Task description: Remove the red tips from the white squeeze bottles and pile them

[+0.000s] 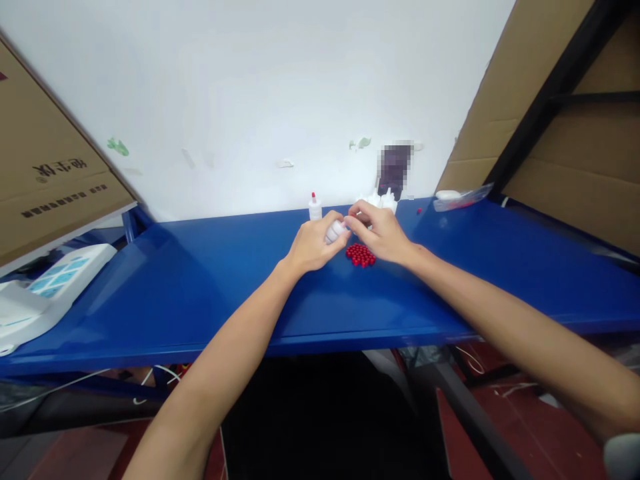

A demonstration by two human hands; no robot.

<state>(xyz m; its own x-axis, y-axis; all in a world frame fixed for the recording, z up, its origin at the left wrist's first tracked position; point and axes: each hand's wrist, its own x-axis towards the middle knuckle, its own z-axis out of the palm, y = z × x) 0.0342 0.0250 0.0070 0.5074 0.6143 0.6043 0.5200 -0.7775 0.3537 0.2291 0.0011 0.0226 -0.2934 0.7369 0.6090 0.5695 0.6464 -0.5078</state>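
My left hand [311, 244] is closed round a small white bottle [335, 231], held tilted over the blue table [200, 280]. My right hand [383, 232] meets it from the right, its fingertips pinched at the bottle's end. What those fingertips hold is too small to make out. A little heap of red caps [361, 255] lies on the table just below both hands.
A capped white bottle with a red tip [315, 207] stands behind my left hand; several uncapped white bottles [381, 199] stand behind my right. A white device [45, 287] lies at far left under a cardboard box [45, 173]. A plastic bag [457, 197] lies at back right.
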